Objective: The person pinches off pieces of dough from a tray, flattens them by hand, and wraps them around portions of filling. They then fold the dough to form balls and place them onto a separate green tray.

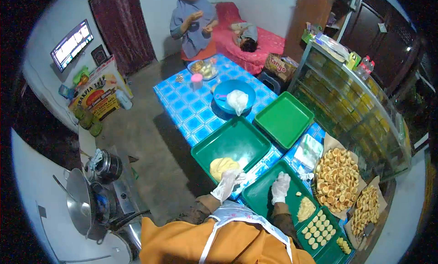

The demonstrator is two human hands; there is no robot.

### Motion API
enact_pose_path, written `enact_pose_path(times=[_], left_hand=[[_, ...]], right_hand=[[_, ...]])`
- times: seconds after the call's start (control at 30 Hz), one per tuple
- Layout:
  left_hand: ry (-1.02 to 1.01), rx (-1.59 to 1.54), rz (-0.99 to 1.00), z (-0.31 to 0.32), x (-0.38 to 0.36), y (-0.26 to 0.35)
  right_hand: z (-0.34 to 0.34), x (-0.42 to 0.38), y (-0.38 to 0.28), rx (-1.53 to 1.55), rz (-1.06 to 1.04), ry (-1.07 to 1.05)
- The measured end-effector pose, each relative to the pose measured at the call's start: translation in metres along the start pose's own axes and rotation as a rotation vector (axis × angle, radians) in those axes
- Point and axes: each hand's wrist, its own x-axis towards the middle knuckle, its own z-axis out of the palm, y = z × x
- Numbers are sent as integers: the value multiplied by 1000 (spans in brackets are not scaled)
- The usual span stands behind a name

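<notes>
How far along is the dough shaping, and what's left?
Partway, as far as I can judge. Looks done: pale rounds set out close together, plus browned pieces piled nearby. In hand: the left hand is at the large dough lump; the right hand is curled over a green tray, any contents hidden. Probably left: portioning that lump and the smaller pale mass near the rounds.

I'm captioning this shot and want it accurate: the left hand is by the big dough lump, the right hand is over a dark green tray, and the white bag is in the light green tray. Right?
Not quite: the head view shows the white bag in the blue bowl. The left hand and right hand are as you say.
</notes>
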Motion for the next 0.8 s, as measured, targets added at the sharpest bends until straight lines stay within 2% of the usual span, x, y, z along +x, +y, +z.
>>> enact_pose_path(times=[0.03,0.1,0.13,0.23,0.27,0.33,0.37,0.4,0.43,0.47,0.5,0.53,0.6,0.63,0.73,0.77,0.8], left_hand=[[20,8,-23,5,-3,5],[54,12,-31,12,-5,7],[-4,182,53,15,-2,5],[-234,680,281,34,3,0],[-311,735,319,41,5,-10],[-473,849,395,55,10,-44],[-573,960,495,63,11,-52],[-674,1070,595,71,13,-58],[-763,1214,658,84,15,-62],[-781,1310,584,96,14,-67],[-674,1410,648,99,9,-78],[-563,1507,712,102,3,-85],[-678,1415,708,101,0,-87],[-642,1439,747,101,0,-93],[-623,1418,744,94,7,-110],[-628,1394,728,91,12,-115],[-610,1398,756,89,16,-125]], right_hand=[[-16,4,-15,68,54,-154],[-19,4,-25,143,0,-138],[-26,3,-28,154,-5,-149],[-49,2,-23,640,317,-141],[-56,3,-22,804,423,-137],[-69,-7,-19,701,332,-151],[-65,-17,-9,541,224,-208],[-63,-30,-4,463,126,-156],[-68,-34,-5,464,116,-154],[-73,-38,-5,465,102,-149],[-75,-39,-5,465,56,-120],[-75,-46,-5,532,99,-77],[-67,-54,-2,546,159,60],[-66,-58,6,369,41,22],[-73,-72,1,138,85,-88],[-79,-69,-1,89,6,-70],[-79,-69,2,105,20,-127]])
